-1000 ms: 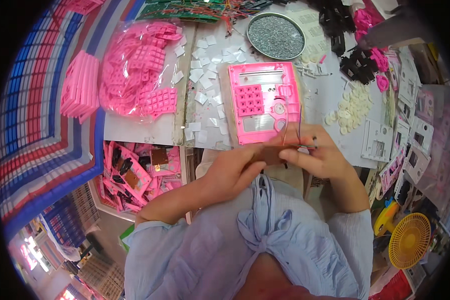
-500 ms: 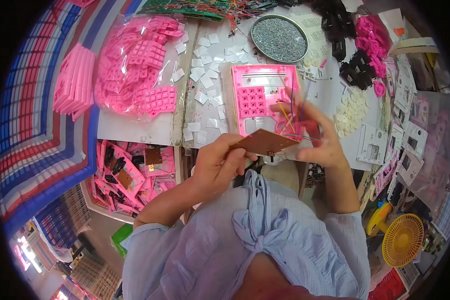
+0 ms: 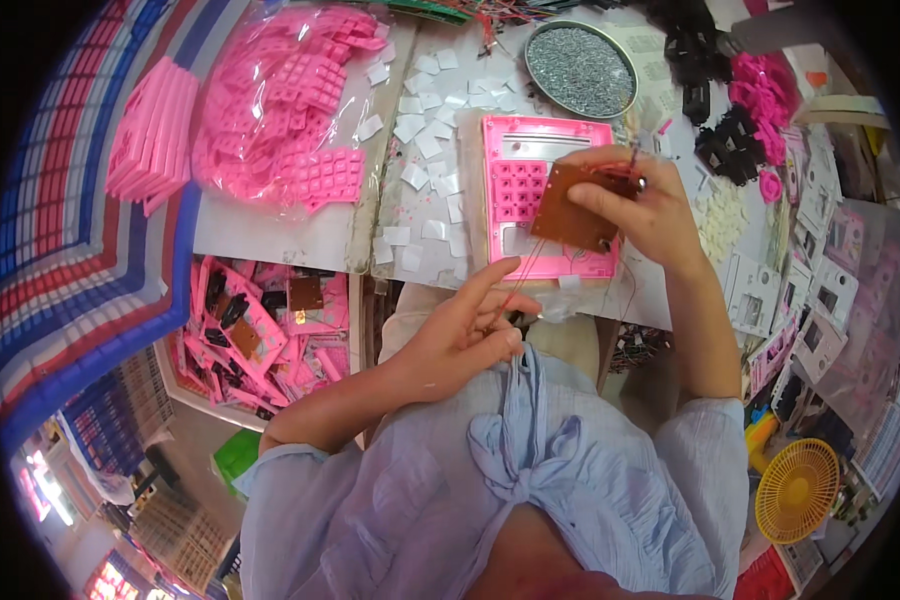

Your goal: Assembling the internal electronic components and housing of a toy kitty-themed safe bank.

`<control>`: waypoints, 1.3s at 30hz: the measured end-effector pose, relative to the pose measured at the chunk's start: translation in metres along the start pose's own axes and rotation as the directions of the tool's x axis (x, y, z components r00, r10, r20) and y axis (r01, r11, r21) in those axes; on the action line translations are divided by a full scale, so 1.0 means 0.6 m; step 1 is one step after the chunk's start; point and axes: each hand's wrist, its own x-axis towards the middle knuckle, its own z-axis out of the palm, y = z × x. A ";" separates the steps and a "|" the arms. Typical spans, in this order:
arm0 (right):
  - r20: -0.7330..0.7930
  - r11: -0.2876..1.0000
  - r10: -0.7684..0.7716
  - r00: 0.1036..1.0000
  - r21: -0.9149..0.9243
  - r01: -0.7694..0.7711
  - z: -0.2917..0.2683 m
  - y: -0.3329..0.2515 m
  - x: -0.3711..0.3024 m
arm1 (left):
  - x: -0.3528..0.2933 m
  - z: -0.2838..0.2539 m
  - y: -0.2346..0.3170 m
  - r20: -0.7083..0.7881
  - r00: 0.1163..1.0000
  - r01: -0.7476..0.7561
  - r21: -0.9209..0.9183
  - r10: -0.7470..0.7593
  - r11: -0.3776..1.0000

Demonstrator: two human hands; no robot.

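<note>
My right hand (image 3: 655,205) grips a brown circuit board (image 3: 567,222), the thumb flat on its face and the fingers behind its far edge. The board is tilted above a pink plastic casing (image 3: 610,262) with a block of pink square keys (image 3: 513,190) in it. Thin reddish wires (image 3: 526,277) run from the board's near edge down to my left hand (image 3: 460,335). There they pass in among its partly curled fingers, with the index finger stretched out. A small dark part shows beside those fingertips, too small to name.
Small white squares (image 3: 410,128) lie scattered left of the casing. Behind it stands a round metal dish (image 3: 582,70) of small screws. A clear bag (image 3: 280,110) of pink keypads lies at the left, above a box of pink casings (image 3: 260,340). Black parts (image 3: 728,150) lie at the right.
The board has passed from my left hand to my right and moved up over the casing. My left hand has come down toward my body, with wires now among its fingers.
</note>
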 end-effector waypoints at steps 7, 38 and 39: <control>0.156 0.997 0.065 0.986 -0.052 -0.057 0.030 0.005 0.069 | -0.013 -0.010 0.011 -0.084 0.995 -0.014 0.435 0.057 0.900; 0.149 0.788 -0.265 0.953 -0.536 0.303 0.059 0.019 0.077 | 0.094 -0.078 0.073 0.168 0.799 -0.245 0.968 0.578 0.057; 0.141 0.768 -0.253 0.957 -0.573 0.287 0.058 0.008 0.071 | 0.098 -0.076 0.074 0.253 0.789 -0.292 0.956 0.560 -0.020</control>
